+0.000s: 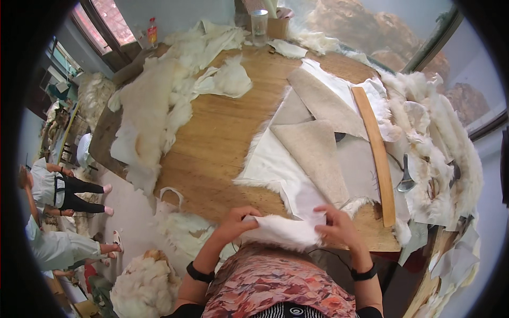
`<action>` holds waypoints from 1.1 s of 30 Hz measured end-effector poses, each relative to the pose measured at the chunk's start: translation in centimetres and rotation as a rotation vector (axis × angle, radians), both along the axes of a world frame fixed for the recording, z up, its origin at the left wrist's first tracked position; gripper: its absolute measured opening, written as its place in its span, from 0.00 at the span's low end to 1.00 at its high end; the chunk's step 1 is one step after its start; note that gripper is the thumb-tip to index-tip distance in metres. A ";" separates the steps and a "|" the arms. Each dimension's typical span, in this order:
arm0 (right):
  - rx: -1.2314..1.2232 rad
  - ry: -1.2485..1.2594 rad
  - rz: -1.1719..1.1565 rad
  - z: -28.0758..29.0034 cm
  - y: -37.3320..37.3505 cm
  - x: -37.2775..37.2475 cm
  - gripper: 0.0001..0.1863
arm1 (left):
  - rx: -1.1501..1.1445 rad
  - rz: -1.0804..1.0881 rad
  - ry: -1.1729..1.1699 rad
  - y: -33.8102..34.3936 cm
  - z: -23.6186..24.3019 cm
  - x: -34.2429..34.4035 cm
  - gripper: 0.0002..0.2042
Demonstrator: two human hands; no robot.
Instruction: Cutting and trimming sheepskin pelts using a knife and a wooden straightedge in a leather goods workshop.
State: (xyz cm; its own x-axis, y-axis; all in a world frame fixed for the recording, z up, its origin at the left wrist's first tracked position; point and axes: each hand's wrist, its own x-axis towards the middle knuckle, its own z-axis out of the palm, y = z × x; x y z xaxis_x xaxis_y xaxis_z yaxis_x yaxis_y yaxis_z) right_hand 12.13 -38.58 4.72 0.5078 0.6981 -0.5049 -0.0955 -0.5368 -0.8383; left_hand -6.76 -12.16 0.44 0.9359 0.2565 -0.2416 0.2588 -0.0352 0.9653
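Observation:
At the table's near edge I hold a white fur piece, its smooth side partly turned up and its hair hanging along the lower rim. My left hand is closed on its left end, thumb over the edge. The right end lies in the bent fingers of my right hand. Just beyond, a larger white pelt lies flat, and its near part reaches toward the piece in my hands. Folded beige panels rest on that pelt. A long wooden strip lies across its right side.
Pale hides cover the wooden table's left side. Fur pelts heap at the right, with a spoon-shaped metal tool among them. A clear cup and a bottle stand at the back. People stand at the left.

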 end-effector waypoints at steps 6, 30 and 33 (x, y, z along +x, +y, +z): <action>-0.014 0.171 -0.060 -2.6 1.5 -4.2 0.11 | 0.140 0.076 -0.019 5.9 -1.1 2.0 0.06; -0.050 0.230 -0.298 -3.9 2.8 -7.5 0.15 | 1.143 0.044 -0.384 -0.3 1.8 7.1 0.11; -0.013 0.199 -0.285 -3.4 3.1 -7.5 0.15 | 1.318 -0.123 -0.362 0.9 0.2 7.7 0.08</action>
